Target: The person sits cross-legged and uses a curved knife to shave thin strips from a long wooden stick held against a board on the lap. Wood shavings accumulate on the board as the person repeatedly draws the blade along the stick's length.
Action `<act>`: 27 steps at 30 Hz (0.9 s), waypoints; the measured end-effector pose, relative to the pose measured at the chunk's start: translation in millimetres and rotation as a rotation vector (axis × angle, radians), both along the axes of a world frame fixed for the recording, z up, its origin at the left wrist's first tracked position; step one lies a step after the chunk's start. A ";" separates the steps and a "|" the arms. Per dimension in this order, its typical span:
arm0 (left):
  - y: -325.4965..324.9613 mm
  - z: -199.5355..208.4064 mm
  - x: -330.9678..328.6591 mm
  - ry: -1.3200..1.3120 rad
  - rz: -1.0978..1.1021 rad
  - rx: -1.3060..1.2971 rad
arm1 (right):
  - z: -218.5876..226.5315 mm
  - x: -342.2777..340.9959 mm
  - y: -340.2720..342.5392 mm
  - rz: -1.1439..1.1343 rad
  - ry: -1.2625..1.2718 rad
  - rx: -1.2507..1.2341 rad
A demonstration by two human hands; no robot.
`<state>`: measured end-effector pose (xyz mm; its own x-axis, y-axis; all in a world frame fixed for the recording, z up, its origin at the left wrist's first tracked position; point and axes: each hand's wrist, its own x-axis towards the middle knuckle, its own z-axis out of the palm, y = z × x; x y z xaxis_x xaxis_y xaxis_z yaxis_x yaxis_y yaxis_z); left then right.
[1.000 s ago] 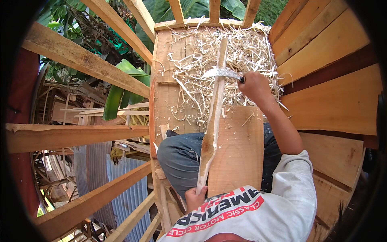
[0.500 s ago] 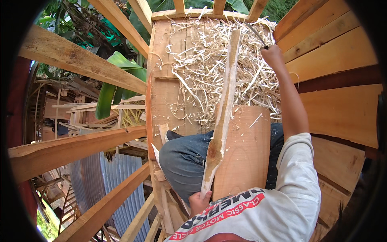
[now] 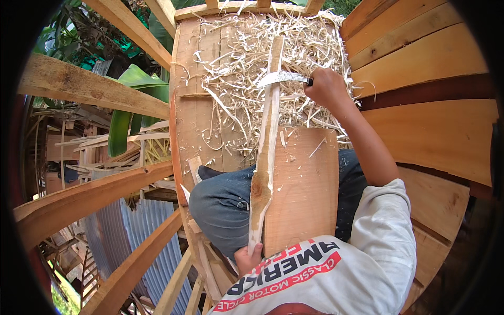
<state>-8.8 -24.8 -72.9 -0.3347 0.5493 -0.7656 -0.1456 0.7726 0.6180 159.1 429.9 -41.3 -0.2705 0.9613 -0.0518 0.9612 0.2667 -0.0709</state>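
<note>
A long, narrow wooden stick [image 3: 265, 142], pale with a dark knot, runs from my lap toward the far end of the platform. My left hand [image 3: 248, 258] is wrapped around its near end, close to my shirt. In my right hand [image 3: 326, 86] is a curved knife [image 3: 283, 77] with a dark handle. Its blade lies across the far part of the stick, appearing to touch it. Under the stick, a wide flat board [image 3: 304, 184] rests between my legs.
Curly wood shavings [image 3: 236, 52] cover much of the plank floor [image 3: 197, 126] ahead. Upright wooden ribs [image 3: 94, 189] stand along the left, and overlapping planks [image 3: 430, 136] wall the right. Corrugated metal sheets [image 3: 152, 236] and stacked lumber lie beyond the ribs.
My right hand has brought the knife down and left from the far right onto the stick. The view has shifted slightly; my left hand keeps its hold on the near end.
</note>
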 end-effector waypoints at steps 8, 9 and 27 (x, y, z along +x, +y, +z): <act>-0.1 4.6 -4.3 -0.097 0.013 -0.080 | -26.6 -4.4 54.8 -0.095 -0.010 0.019; 1.0 2.4 -6.2 -0.115 0.004 -0.080 | -22.4 -5.8 60.7 -0.138 0.011 0.039; 1.8 4.5 -5.7 -0.098 0.010 -0.034 | -23.0 96.3 99.0 -0.355 0.231 -0.110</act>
